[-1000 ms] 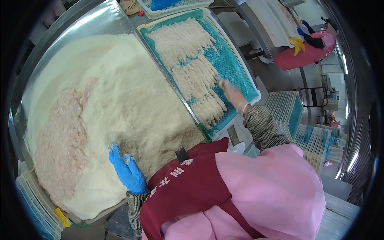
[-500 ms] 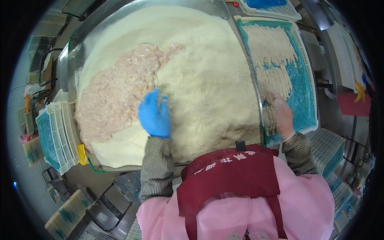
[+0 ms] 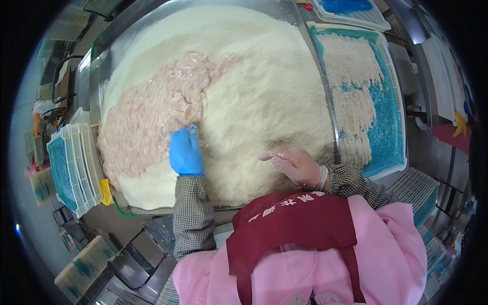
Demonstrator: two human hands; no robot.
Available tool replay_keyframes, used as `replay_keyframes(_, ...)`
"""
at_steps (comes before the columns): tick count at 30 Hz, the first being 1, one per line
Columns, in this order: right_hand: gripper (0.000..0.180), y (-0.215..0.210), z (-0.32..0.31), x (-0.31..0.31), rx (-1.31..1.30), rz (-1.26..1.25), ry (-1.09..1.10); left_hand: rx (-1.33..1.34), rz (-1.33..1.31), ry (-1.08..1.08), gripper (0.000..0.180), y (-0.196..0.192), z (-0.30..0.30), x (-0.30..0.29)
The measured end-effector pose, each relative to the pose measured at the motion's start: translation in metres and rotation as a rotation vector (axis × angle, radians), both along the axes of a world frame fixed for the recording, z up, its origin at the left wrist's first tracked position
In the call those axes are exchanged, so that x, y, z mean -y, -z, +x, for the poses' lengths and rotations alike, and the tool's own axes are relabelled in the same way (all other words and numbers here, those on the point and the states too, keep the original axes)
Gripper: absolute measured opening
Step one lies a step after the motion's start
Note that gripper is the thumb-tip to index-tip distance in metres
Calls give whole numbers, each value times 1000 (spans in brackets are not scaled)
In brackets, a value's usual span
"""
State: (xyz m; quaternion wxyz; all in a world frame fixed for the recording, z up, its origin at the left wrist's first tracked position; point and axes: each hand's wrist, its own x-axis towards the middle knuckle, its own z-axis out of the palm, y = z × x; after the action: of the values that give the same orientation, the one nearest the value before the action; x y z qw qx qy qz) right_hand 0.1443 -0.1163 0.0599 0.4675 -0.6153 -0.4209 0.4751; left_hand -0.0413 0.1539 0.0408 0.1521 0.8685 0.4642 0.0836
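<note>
A wide heap of pale breading crumbs [image 3: 254,101] covers a metal table. On its left part lies a mass of wet pink raw meat [image 3: 147,112]. My left hand [image 3: 187,152], in a blue glove, is closed at the meat's lower right edge, its fingertips pinching there. My right hand [image 3: 300,165], in a see-through glove dusted with crumbs, lies low over the crumbs near the front edge. Its fingers stretch left and hold nothing. Right of the table, a white basket [image 3: 399,101] with a teal mesh liner holds rows of coated meat strips [image 3: 356,109].
A metal rim [image 3: 325,86] divides the table from the basket. Stacked white baskets [image 3: 76,168] stand at the left, a yellow piece [image 3: 105,192] beside them. Another basket with a blue item [image 3: 348,6] is at the far right. More stacked trays [image 3: 414,195] stand at the lower right.
My right hand has moved left from the basket strips to over the crumbs. My left hand has shifted slightly left and down and closed at the meat's edge.
</note>
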Motion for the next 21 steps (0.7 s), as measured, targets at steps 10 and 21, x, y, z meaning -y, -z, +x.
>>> replay_keyframes(10, 49, 49, -25, -16, -3, -285, -9, 261, 69, -394, 41, -8, -48, -17)
replay_keyframes(21, 48, 55, -43, -28, -175, -146, -191, 283, 63, -220, 38, -3, -25, -29)
